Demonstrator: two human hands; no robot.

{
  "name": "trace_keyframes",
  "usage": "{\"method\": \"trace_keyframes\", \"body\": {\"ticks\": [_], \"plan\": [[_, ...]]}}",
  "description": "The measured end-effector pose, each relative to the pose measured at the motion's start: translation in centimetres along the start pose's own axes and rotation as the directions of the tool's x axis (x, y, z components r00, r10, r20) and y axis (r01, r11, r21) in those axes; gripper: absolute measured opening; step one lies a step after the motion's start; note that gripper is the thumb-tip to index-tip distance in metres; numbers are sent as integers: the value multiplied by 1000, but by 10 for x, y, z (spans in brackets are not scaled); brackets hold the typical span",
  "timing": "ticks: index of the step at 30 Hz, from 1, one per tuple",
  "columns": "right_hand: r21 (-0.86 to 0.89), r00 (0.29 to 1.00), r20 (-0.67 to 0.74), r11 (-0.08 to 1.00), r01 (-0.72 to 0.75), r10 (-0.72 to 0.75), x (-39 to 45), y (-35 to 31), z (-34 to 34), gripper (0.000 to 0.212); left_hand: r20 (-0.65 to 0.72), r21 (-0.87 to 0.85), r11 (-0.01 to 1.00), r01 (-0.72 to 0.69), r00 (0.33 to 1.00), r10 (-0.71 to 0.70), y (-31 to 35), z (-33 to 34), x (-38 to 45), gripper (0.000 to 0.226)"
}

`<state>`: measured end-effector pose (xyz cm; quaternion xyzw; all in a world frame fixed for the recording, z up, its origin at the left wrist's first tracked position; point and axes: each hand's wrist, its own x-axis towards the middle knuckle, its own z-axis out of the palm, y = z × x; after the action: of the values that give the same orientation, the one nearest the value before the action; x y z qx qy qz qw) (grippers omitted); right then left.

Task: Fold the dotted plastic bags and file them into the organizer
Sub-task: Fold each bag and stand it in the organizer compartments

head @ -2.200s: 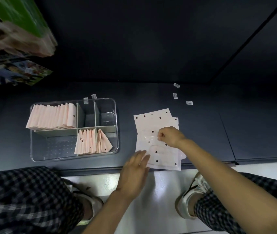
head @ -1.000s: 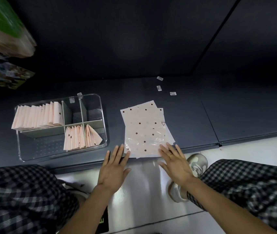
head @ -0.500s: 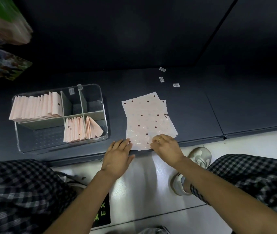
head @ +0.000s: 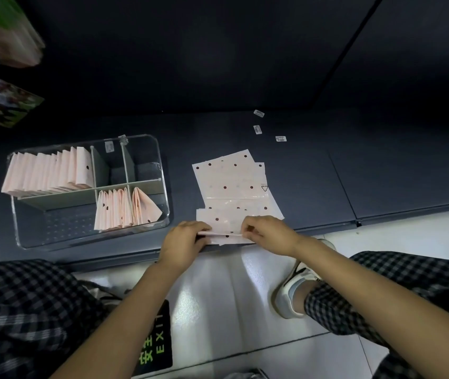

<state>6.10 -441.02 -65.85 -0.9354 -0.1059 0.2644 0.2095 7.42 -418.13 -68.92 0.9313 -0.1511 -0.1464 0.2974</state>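
1. Because the top dotted bag (head: 231, 184) lay flat on the dark shelf (head: 327, 173) with its near edge at the shelf's lip, I had both hands working that edge, where the first fold was easiest to start
2. My left hand (head: 185, 239) pinched the left end of the near edge and my right hand (head: 269, 233) pinched the right end, both closed on the bag, so the lifted strip stayed level across its width
3. Under it sat at least one more loose bag, its corner poking out at the right; I could not tell how many were stacked there
4. I kept the clear organizer (head: 163, 170) just to the left of the pile, within easy reach for filing
5. Folded bags stood upright in its back-left compartment (head: 48, 170) and its front-right compartment (head: 124, 209), packed on edge to save room; the front-left section looked empty, and I judged the task well along but unfinished
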Motion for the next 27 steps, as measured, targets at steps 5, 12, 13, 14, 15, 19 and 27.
{"method": "trace_keyframes", "body": {"ticks": [5, 12, 13, 14, 15, 19, 27], "plan": [[287, 995, 31, 953, -95, 90, 1, 0, -7, 8, -22, -165, 964, 210, 976, -216, 0, -2, 6, 11], [33, 940, -317, 992, -124, 128, 18, -10, -1, 15, 57, -241, 915, 324, 946, -320, -3, 5, 16, 18], [15, 933, -336, 991, -132, 129, 22, -10, 1, 16, 52, -243, 911, 332, 943, -330, -2, 5, 17, 18], [5, 930, -341, 990, -143, 136, 27, -10, 2, 17, 39, -245, 909, 337, 940, -338, 0, 5, 16, 17], [-2, 932, -335, 989, -150, 141, 32, -9, 3, 18, 19, -251, 907, 338, 939, -345, 2, 6, 16, 18], [-11, 942, -292, 984, -177, 166, 47, -7, 5, 19, -225, -135, 955, 265, 930, -290, 17, 9, 2, 42], [-98, 959, -242, 979, -177, 149, 60, -10, 6, 19, 23, 285, 950, -131, 991, 129, 28, 42, -16, 46]]}}
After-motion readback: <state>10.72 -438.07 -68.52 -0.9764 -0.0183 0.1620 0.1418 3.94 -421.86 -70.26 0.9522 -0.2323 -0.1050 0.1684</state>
